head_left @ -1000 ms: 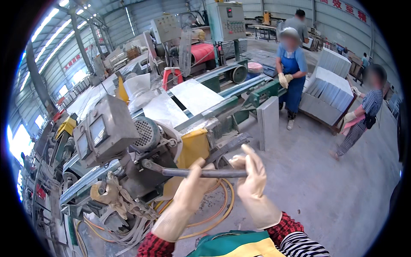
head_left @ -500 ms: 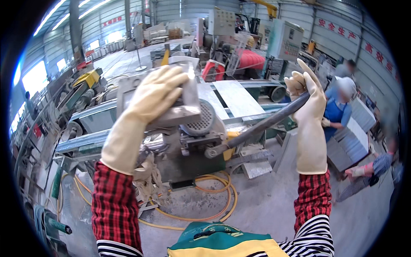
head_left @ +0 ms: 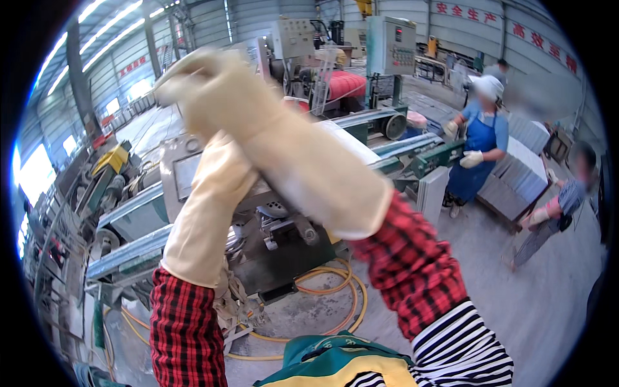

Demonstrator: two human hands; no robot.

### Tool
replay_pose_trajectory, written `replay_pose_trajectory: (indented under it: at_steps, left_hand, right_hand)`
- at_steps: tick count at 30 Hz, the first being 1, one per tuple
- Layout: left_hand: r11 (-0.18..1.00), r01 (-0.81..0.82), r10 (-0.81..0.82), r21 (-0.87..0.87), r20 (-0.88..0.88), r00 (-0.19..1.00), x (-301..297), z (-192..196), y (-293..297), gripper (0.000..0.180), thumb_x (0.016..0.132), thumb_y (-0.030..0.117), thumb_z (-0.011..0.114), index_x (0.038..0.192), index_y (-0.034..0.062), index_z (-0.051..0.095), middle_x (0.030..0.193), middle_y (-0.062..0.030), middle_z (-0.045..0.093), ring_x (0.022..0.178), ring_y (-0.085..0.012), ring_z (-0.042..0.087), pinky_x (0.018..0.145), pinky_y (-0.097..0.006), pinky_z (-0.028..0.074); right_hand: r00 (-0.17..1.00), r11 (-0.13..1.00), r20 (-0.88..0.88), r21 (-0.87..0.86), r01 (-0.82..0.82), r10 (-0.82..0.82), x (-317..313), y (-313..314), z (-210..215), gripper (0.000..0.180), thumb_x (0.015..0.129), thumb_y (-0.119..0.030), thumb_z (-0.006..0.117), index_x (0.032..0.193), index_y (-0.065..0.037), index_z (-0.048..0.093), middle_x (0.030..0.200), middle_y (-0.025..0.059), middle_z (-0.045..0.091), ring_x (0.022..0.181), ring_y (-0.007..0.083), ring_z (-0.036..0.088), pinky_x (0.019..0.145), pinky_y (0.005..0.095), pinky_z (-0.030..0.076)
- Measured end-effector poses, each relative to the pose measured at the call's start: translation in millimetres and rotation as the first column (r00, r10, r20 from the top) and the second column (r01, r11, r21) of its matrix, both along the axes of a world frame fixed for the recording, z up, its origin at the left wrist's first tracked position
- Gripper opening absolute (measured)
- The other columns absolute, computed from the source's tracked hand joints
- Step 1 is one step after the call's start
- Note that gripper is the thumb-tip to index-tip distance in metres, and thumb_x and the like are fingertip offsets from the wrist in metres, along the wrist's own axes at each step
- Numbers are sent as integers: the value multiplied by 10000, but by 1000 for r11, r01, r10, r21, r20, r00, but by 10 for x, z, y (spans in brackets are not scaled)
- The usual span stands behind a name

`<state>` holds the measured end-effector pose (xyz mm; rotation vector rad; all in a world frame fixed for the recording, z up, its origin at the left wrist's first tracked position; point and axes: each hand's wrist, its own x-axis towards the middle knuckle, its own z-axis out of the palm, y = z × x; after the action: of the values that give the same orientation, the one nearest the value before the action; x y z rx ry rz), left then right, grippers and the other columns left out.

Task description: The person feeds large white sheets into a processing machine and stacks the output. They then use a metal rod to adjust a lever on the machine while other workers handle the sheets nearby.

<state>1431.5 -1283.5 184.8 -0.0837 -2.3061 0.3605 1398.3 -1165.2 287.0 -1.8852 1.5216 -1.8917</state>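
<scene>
Both arms were raised in front of the camera, crossed at the wrists. The right hand (head_left: pixel 213 90), in a long cream glove, lay across the left hand (head_left: pixel 222 174) and hid most of it; its fingers were blurred, so whether they were spread or closed on anything could not be told. The left hand, gloved the same way, pointed upward under the right forearm, and its fingers were covered, so its state could not be told either. Red checked sleeves (head_left: pixel 187 329) showed below both gloves. Behind and below the hands stood a grey stone-cutting machine (head_left: pixel 284 238), well apart from them, with yellow hoses (head_left: pixel 335 293) coiled on the floor at its foot. To the right, a person in a blue apron (head_left: pixel 480 151) worked at a green conveyor (head_left: pixel 425 155), beside stacked grey slabs (head_left: pixel 516 187).
</scene>
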Motion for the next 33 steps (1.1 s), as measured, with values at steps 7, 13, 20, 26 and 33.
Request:
replay_pose_trajectory:
  at_steps: [7, 13, 20, 26, 33]
  left_hand:
    - [974, 204, -184, 98, -184, 966, 549, -195, -259, 388, 864, -52, 698, 1248, -26, 657, 1286, -220, 661, 1289, -385, 580, 1109, -437, 430]
    - [769, -116, 143, 629, 8, 990, 1927, -691, 96, 289, 1049, 97, 542, 1279, -42, 649, 1268, -167, 681, 1213, -230, 620, 1087, -339, 429]
    - [-29, -48, -81, 998, 46, 996, 1911, -1455, 1475, 492, 1025, 211, 590, 1450, -15, 493, 1318, -193, 625, 1144, -288, 649, 1009, -424, 526]
    - [-834, 220, 207, 506, -83, 975, 596, -1898, 2521, 342, 948, 298, 732, 1178, 71, 622, 1070, -77, 697, 824, -142, 672, 656, -254, 594]
    - [-861, 487, 508, -149, -327, 797, -260, -1620, 2903, 146, 1004, 246, 644, 900, 144, 646, 665, 79, 573, 514, -67, 554, 477, -206, 542]
  right_hand:
    - [428, 871, -771, -482, 92, -471, 1404, -483, -1098, 272, 874, -236, 628, 1068, -52, 679, 933, 102, 678, 767, 250, 697, 698, 437, 573]
    - [702, 968, -668, 138, -209, 247, 1832, 799, -2318, 208, 780, -278, 662, 823, -82, 717, 733, 122, 695, 664, 308, 692, 584, 466, 549]
    - [546, 824, -624, 491, -282, 559, 1108, 1828, -3781, 204, 798, -153, 591, 706, -5, 697, 827, 140, 705, 890, 323, 669, 931, 462, 532]
    - [494, 629, -441, 709, -321, 749, 159, 2810, -3335, 215, 851, -137, 554, 867, 2, 716, 934, 135, 684, 1070, 314, 636, 1242, 380, 284]
    - [896, 908, -147, -75, 412, -418, -583, 3549, -3025, 268, 907, -87, 646, 1141, 42, 645, 1047, 180, 694, 1015, 315, 684, 971, 397, 539]
